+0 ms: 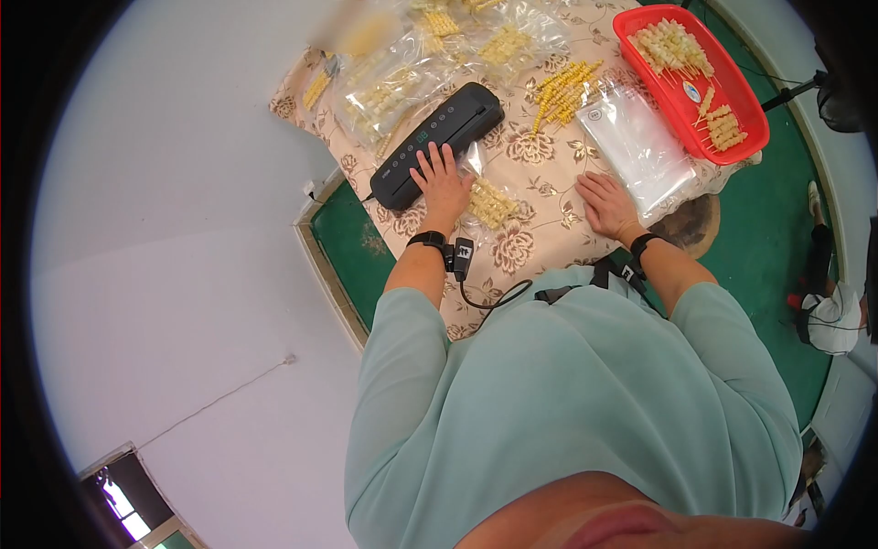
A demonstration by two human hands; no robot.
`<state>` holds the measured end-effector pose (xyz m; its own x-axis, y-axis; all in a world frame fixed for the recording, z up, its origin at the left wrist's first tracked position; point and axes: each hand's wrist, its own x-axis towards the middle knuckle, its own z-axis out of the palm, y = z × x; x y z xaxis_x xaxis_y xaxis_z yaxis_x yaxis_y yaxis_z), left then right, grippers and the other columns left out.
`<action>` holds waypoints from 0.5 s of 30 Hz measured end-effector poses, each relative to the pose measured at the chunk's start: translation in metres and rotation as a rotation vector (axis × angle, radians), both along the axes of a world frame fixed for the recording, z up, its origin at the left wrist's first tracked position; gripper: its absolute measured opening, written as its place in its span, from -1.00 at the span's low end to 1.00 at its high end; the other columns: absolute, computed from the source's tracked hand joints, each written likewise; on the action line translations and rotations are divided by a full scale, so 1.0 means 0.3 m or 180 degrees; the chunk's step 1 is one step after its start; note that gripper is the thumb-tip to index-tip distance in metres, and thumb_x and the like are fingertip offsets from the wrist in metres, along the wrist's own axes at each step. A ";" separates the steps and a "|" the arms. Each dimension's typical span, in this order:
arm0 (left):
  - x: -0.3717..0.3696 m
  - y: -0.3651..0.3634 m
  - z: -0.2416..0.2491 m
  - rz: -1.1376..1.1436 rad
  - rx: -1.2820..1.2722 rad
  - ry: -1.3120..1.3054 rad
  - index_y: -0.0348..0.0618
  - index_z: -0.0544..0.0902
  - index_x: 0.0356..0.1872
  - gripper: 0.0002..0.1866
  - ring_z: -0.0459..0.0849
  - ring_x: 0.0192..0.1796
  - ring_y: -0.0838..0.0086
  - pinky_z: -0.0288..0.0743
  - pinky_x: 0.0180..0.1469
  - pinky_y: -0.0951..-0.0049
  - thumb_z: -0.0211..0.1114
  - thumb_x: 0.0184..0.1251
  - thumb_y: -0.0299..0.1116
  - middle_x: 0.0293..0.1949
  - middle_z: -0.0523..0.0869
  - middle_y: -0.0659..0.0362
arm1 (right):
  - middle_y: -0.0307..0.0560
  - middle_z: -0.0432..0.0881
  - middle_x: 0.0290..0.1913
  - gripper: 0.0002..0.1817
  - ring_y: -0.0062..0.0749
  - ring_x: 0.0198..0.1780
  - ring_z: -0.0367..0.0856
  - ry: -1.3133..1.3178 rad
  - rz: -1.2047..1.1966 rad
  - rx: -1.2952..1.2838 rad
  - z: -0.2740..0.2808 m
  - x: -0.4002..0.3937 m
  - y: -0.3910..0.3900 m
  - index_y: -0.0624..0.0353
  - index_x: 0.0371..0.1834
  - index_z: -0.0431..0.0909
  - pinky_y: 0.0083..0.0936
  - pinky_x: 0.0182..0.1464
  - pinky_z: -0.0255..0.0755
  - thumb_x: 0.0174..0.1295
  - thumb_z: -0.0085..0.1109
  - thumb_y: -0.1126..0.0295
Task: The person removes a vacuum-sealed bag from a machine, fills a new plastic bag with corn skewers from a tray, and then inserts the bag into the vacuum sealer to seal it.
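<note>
My left hand [443,186] lies with fingers spread, its fingertips on the lower edge of a black sealing machine [437,146] that shows lit green digits. Just right of that hand, a clear bag of pale yellow skewered pieces [492,203] rests on the cloth, its upper end against the machine. My right hand [607,203] is flat on the flowered tablecloth [540,197] with fingers extended, holding nothing. It is beside the lower left edge of a stack of clear flat bags [633,146].
Filled clear bags [389,91] cover the table's far left. Yellow skewers [562,91] lie loose near the bag stack. A red tray [745,110] holds more skewers at the far right. A wooden stump [700,224] shows under the table edge. Another person [832,320] is at the right.
</note>
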<state>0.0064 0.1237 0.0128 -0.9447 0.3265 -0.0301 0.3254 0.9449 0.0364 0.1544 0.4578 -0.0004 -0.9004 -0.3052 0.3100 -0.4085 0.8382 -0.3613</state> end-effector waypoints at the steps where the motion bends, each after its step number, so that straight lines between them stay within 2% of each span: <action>1: 0.000 0.000 0.002 0.0005 -0.0017 -0.0017 -0.20 -0.03 0.51 -0.11 -0.26 0.53 -0.20 -0.35 0.41 -0.35 0.15 0.33 0.07 0.53 -0.14 -0.15 | -0.07 0.49 0.26 -0.55 -0.18 0.32 0.39 0.0003 -0.0004 0.0003 -0.001 -0.001 0.000 0.18 0.15 0.50 -0.19 0.39 0.19 0.13 0.11 0.42; 15: 0.001 -0.001 -0.007 -0.0027 -0.0014 0.0069 -0.20 -0.04 0.51 -0.10 -0.25 0.53 -0.21 -0.31 0.40 -0.37 0.16 0.33 0.07 0.53 -0.13 -0.15 | -0.08 0.51 0.24 -0.57 -0.20 0.30 0.40 0.0019 -0.0016 -0.0009 -0.001 -0.001 -0.002 0.17 0.13 0.52 -0.19 0.38 0.21 0.14 0.11 0.43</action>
<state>0.0068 0.1233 0.0107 -0.9424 0.3342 -0.0111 0.3339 0.9423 0.0251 0.1542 0.4572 -0.0007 -0.9001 -0.2997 0.3163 -0.4064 0.8392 -0.3612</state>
